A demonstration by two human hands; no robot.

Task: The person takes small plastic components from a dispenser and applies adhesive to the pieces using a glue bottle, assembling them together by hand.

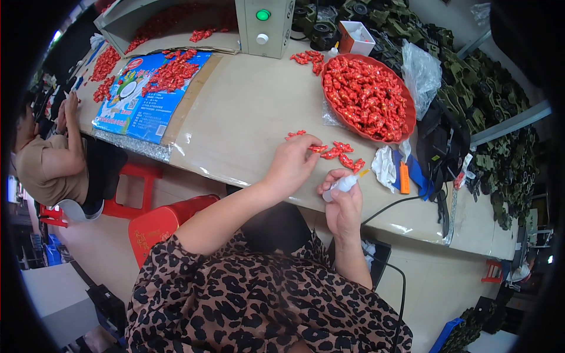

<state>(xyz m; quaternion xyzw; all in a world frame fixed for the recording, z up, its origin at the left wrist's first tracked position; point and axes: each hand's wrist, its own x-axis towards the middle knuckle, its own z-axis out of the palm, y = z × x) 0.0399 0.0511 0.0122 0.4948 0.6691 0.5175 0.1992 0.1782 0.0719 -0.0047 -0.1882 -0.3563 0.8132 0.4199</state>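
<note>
My left hand (292,164) is closed at the table's near side, its fingertips pinching a small red plastic piece (318,149). A white squeeze bottle (343,186) with a thin yellow nozzle is gripped in my right hand (343,209). The nozzle points up and to the right. Just beyond both hands lie several loose red pieces (344,156), shiny and knobbly, with small yellow marks. Farther right, a round red basin (325,101) with a scalloped rim is heaped with the same kind of pieces.
A flattened blue carton (141,115) bears more red pieces at the left. Behind it stands a grey machine (265,35) with a green light. Crumpled tissue (385,167), an orange lighter-shaped thing (404,178) and a black bag (442,138) lie right. A person (53,159) sits far left, near red stools (168,223).
</note>
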